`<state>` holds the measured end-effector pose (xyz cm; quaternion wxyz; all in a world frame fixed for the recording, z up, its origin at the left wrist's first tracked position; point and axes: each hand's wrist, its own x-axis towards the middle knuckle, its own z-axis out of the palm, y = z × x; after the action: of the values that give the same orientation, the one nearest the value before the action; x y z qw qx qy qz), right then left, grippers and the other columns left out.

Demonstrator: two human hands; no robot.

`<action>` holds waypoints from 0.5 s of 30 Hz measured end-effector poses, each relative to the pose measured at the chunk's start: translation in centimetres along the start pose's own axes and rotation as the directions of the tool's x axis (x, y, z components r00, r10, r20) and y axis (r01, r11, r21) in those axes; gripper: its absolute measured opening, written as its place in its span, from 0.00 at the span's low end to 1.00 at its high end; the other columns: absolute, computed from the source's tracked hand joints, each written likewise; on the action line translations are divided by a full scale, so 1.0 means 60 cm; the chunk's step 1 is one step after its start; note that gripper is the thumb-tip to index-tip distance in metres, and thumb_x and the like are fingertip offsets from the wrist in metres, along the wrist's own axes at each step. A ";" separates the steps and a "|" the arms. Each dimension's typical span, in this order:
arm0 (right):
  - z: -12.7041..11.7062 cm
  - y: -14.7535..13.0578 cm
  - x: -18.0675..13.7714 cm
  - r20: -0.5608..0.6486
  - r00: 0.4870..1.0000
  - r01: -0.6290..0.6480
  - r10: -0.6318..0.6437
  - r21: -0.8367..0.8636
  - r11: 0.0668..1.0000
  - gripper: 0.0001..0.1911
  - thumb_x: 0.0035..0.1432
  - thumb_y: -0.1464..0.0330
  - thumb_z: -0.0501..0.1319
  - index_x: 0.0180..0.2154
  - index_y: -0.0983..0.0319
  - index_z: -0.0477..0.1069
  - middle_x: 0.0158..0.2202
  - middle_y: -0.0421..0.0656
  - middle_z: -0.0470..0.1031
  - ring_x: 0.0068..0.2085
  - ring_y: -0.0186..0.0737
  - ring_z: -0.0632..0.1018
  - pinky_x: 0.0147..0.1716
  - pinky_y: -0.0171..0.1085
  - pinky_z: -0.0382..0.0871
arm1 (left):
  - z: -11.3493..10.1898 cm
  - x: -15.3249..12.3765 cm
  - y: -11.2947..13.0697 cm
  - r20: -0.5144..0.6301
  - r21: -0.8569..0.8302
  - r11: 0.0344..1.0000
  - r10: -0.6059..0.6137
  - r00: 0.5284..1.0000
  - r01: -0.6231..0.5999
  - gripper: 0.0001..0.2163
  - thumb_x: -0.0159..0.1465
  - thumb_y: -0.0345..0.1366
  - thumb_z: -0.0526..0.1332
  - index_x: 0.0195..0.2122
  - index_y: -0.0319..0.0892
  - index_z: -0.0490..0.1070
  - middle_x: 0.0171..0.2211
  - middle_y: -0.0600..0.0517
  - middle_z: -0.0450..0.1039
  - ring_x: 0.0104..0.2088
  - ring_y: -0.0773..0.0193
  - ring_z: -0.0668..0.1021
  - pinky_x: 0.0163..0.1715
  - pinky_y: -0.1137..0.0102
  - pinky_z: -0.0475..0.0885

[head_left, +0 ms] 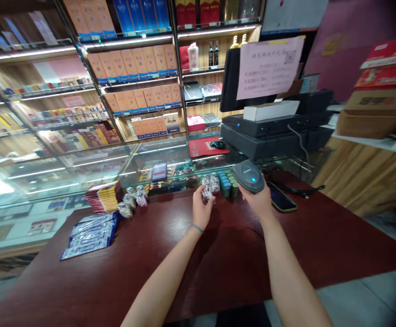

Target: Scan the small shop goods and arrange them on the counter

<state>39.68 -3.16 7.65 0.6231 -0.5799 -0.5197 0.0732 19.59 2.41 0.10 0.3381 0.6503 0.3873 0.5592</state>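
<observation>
Lit shelves (135,63) of boxed goods rise behind a glass display counter (157,154), and in front of it spreads a dark red-brown tabletop (164,268). Near the middle of the tabletop's far edge, a person's left hand (203,210) has thumb and fingers closed around a small shiny container (206,192). Similar containers (215,183) stand just beside it, on the right. Farther right, the right hand (258,202) is wrapped around a handheld scanner (249,176) with a blue light on top. From where I stand, the scanner's head is to the right of the held container, and a group of green and blue cylinders (230,185) sits between them along the far edge; the left hand is much the nearer to those containers. The scanner's long axis runs away from the person, leaning left. Its reading window is out of sight, and the right palm covers its handle. Fingers mask much of the held container, so I cannot tell its tilt, whether it touches the wood, or whether a second one is pinched with it. Its label is too small to read.
</observation>
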 end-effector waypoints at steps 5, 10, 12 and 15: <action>0.025 -0.020 -0.014 0.114 0.993 0.021 -0.021 0.007 1.000 0.22 0.52 0.58 0.70 0.46 0.58 0.68 0.37 0.48 0.82 0.38 0.52 0.84 0.38 0.45 0.79 | -0.155 0.000 0.003 -0.006 -0.133 0.986 -0.103 0.995 0.102 0.34 0.63 0.43 0.67 0.68 0.48 0.56 0.56 0.42 0.72 0.52 0.56 0.79 0.53 0.59 0.75; 0.069 -0.057 -0.049 0.268 0.959 0.112 -0.095 -0.050 0.992 0.26 0.51 0.59 0.68 0.51 0.57 0.68 0.38 0.46 0.83 0.39 0.51 0.84 0.38 0.43 0.78 | -0.311 -0.011 -0.018 0.003 -0.300 0.918 -0.270 0.963 0.258 0.30 0.60 0.48 0.70 0.60 0.45 0.65 0.51 0.43 0.78 0.49 0.56 0.81 0.49 0.59 0.77; 0.090 -0.071 -0.070 0.368 0.922 0.159 -0.118 -0.085 0.984 0.29 0.51 0.60 0.67 0.54 0.57 0.66 0.38 0.45 0.83 0.39 0.52 0.85 0.36 0.42 0.77 | -0.357 -0.015 -0.026 0.020 -0.389 0.862 -0.346 0.938 0.326 0.26 0.62 0.49 0.69 0.58 0.45 0.68 0.54 0.43 0.77 0.50 0.55 0.81 0.49 0.59 0.78; 0.121 -0.088 -0.105 0.544 0.824 0.263 -0.159 -0.118 0.957 0.30 0.51 0.64 0.66 0.56 0.55 0.64 0.37 0.43 0.84 0.37 0.53 0.86 0.32 0.39 0.74 | -0.404 -0.019 -0.035 0.008 -0.499 0.792 -0.403 0.915 0.353 0.25 0.64 0.49 0.67 0.59 0.45 0.70 0.57 0.43 0.76 0.51 0.56 0.81 0.48 0.61 0.78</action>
<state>28.86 -4.52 6.79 0.4024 -0.5319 -0.7368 0.1109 -4.73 2.53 1.27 0.5771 0.4239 0.3711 0.5912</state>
